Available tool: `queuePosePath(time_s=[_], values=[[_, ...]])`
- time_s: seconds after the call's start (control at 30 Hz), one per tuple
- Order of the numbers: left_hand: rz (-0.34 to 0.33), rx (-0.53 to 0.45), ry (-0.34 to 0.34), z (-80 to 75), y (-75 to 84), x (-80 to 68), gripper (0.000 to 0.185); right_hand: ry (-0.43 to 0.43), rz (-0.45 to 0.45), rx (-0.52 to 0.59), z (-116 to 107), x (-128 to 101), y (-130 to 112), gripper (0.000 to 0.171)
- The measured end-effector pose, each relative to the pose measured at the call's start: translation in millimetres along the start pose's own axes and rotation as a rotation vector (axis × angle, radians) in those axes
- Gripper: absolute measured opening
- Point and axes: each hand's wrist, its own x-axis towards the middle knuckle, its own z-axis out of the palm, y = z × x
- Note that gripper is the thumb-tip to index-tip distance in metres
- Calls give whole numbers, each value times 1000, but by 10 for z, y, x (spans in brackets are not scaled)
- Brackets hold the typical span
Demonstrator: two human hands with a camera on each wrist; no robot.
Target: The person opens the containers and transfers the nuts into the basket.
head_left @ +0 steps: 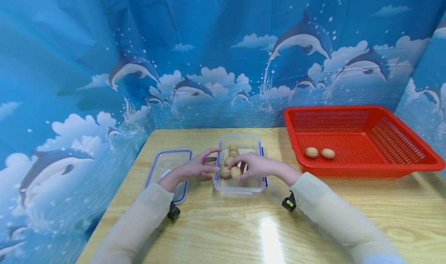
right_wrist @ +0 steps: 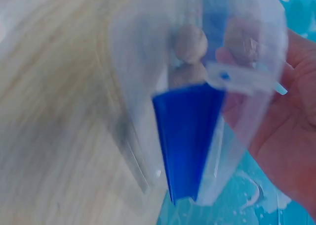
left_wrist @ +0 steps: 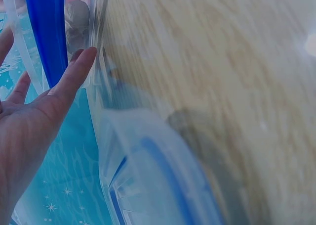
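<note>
A clear lidless plastic box (head_left: 240,188) with blue side clips stands on the table with several walnuts (head_left: 233,148) inside. My right hand (head_left: 256,165) reaches over its right side, thumb and fingers pinching a walnut (head_left: 235,173) low in the box. In the right wrist view that hand (right_wrist: 284,106) shows behind the clear wall, its fingers at a walnut (right_wrist: 241,41). My left hand (head_left: 195,167) has its fingers spread and its fingertips at the box's left wall. The left wrist view shows this hand (left_wrist: 39,121) beside a blue clip (left_wrist: 49,37).
Left of the box, partly under my left forearm, lies a clear lid (head_left: 160,159) with a blue seal. A red perforated basket (head_left: 369,171) stands at the right with two walnuts (head_left: 319,153) in it. Behind the wooden table (head_left: 223,233) hangs a dolphin-print curtain (head_left: 209,43).
</note>
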Motion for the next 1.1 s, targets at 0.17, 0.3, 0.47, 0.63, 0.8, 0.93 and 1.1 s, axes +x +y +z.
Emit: queuePosePath(time_s=[0.17, 0.3, 0.47, 0.63, 0.8, 0.93, 1.1], values=[[-3, -3, -4, -11, -1, -9, 68, 56, -7, 15, -165, -133, -22, 43], [-1, -7, -10, -21, 1, -18, 68, 106, 19, 41, -304, -267, -59, 44], [-1, -21, -22, -24, 2, -25, 69, 168, 63, 56, -462, -439, -56, 43], [4, -23, -24, -21, 4, -29, 68, 234, 100, 42, -610, -626, -20, 43], [12, -37, -36, -22, -10, -27, 69, 313, 180, 25, -741, -853, 16, 43], [25, -50, -54, -25, -25, -22, 71, 371, 240, -12, -838, -1047, 53, 45], [30, -53, -59, -25, -33, -22, 71, 436, 346, -35, -947, -1303, 123, 49]])
